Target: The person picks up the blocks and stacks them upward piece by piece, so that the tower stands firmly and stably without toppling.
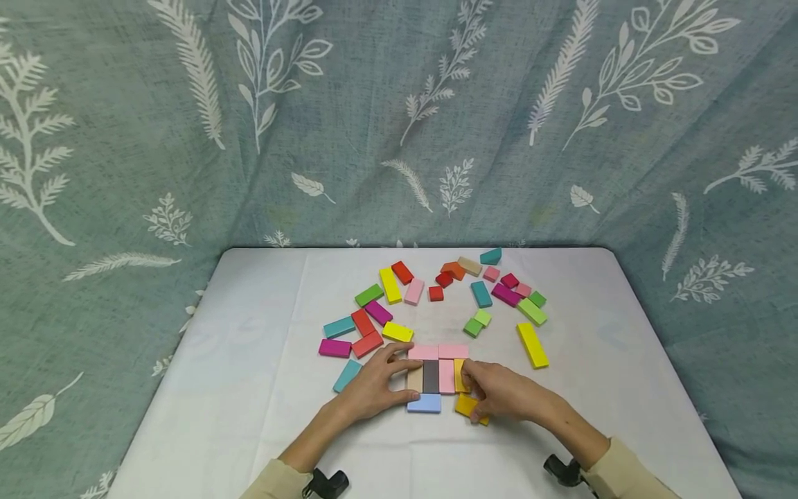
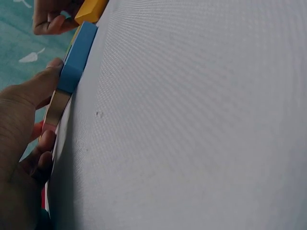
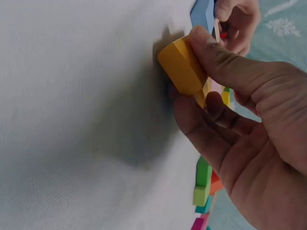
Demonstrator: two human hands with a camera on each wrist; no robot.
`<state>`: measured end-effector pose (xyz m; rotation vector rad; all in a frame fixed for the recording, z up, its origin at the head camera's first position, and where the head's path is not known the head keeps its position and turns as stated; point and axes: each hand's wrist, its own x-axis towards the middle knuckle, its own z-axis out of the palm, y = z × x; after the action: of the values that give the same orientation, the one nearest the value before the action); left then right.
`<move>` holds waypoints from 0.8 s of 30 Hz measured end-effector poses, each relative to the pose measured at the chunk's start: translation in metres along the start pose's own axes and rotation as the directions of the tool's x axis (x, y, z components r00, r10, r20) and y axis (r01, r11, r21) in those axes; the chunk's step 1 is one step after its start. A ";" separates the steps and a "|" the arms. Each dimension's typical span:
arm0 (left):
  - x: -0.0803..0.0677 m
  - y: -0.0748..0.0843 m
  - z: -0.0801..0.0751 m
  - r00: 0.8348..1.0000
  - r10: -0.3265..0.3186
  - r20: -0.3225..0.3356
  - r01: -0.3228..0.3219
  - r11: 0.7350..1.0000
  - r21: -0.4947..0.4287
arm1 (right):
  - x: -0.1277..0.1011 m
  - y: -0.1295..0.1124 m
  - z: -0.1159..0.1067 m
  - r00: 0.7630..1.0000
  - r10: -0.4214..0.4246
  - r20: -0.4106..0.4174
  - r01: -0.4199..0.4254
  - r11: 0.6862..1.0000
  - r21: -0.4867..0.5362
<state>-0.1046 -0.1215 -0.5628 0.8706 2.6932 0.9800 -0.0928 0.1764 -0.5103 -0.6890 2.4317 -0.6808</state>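
On the white table lies a flat, close-set group of wooden blocks. Two pink blocks (image 1: 422, 352) form its far edge; below them stand a beige block (image 1: 415, 380), a dark grey block (image 1: 431, 376), a pink block (image 1: 446, 376) and an amber block (image 1: 458, 375). A light blue block (image 1: 424, 403) lies at the near left. My left hand (image 1: 372, 381) rests along the group's left side, its thumb at the blue block and fingertips near the far-left pink one. My right hand (image 1: 508, 391) pinches another amber block (image 3: 184, 67), angled at the near-right corner, between thumb and fingers.
Loose blocks arc around the group's far side: teal (image 1: 347, 375), magenta (image 1: 334, 348) and red ones (image 1: 367, 344) at left, a yellow one (image 1: 532, 346) and green ones (image 1: 532, 312) at right. A leaf-patterned curtain (image 1: 374, 104) hangs behind the table.
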 end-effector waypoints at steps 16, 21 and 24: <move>0.000 -0.001 0.000 1.000 -0.028 0.010 0.028 1.000 0.008 | 0.012 -0.001 0.004 0.979 0.065 -0.192 -0.125 0.941 -0.314; 0.000 0.000 0.000 0.999 -0.034 0.016 0.034 0.999 0.005 | 0.014 0.002 0.002 0.975 0.069 -0.213 -0.140 0.930 -0.341; -0.001 0.000 0.000 0.999 -0.043 0.024 0.042 0.999 0.007 | 0.014 0.006 -0.001 0.981 0.009 -0.195 -0.084 0.921 -0.381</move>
<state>-0.1039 -0.1217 -0.5629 0.8174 2.6842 0.9469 -0.1058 0.1728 -0.5176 -0.7407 2.7871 -0.2506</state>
